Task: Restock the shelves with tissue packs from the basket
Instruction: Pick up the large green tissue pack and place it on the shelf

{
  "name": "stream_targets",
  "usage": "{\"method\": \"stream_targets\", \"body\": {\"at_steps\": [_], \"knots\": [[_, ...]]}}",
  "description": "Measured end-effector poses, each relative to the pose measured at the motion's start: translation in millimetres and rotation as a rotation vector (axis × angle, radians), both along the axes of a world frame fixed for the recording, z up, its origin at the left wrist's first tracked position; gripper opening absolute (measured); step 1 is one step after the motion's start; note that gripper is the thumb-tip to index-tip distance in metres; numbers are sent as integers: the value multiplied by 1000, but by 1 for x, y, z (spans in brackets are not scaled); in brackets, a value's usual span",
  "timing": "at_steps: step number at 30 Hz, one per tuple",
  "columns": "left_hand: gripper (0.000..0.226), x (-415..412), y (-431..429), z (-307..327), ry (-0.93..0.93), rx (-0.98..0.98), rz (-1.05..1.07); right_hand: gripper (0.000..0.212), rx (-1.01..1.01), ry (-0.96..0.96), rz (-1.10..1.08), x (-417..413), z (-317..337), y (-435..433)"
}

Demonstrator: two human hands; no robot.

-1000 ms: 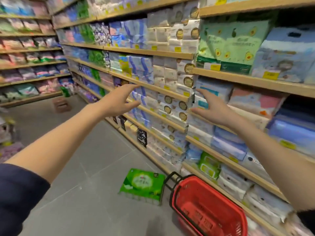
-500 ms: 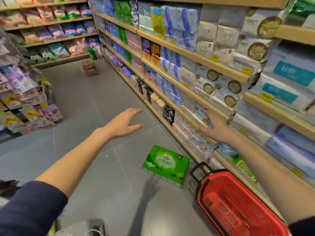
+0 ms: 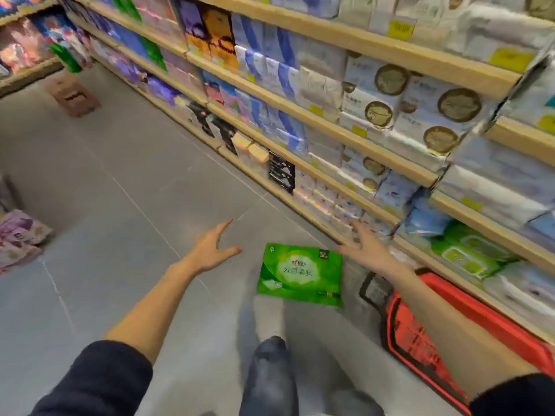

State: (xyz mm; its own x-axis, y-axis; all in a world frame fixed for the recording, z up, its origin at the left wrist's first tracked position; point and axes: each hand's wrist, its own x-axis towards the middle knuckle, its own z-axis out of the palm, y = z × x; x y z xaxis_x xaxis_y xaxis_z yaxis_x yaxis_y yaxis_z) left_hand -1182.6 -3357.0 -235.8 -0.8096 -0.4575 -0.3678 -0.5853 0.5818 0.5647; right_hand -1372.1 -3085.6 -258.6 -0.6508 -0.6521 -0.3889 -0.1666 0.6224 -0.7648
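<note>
Two bare hands reach down over the grey floor [image 3: 120, 181], both empty. The left hand [image 3: 214, 249] has its fingers spread and thumb held wide, hovering to the left of a green tissue pack [image 3: 298, 273]. The right hand [image 3: 365, 247] is spread as well, palm down, fingers splayed — it hangs just above and beyond the pack's far right corner, close to the lowest shelf edge. Whether either hand touches the pack I cannot tell; they look to be apart from it.

That green pack lies flat on the floor between the two hands, printed face up, near the foot of the wooden shelves [image 3: 354, 124] that run along the right side from near to far. Just to its right, near the person, stands a red basket [image 3: 420, 340] with a black handle [image 3: 371, 291]; the right forearm crosses over it, so its inside is mostly hidden and I cannot tell what it holds.

Shelves on the right are packed with white, blue and pale packs, with more green packs [image 3: 471, 253] on a low shelf just beyond the basket. Dark sleeves end at each elbow, and a dark trouser leg [image 3: 267, 376] shows at the bottom, below the green pack. Far off on the left a small brown box [image 3: 72, 96] sits on the floor — well apart from everything else.
</note>
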Motion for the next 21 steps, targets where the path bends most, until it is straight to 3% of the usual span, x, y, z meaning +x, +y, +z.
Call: {"method": "stream_targets", "body": {"at_steps": [6,10,16,21], "knots": [[87,-40,-62,-84,-136,124,-171,70,87,-79,-216,-1,-77,-16],[97,-64,-88,-169,-220,150,-241,80,130,-136,-258,-7,-153,-25],[107,-90,-100,-360,-241,177,-155,91,54,-130,-313,-32,-334,-41],[111,-95,-94,-525,-296,214,-146,106,270,-167,-349,-44,-497,-42]]}}
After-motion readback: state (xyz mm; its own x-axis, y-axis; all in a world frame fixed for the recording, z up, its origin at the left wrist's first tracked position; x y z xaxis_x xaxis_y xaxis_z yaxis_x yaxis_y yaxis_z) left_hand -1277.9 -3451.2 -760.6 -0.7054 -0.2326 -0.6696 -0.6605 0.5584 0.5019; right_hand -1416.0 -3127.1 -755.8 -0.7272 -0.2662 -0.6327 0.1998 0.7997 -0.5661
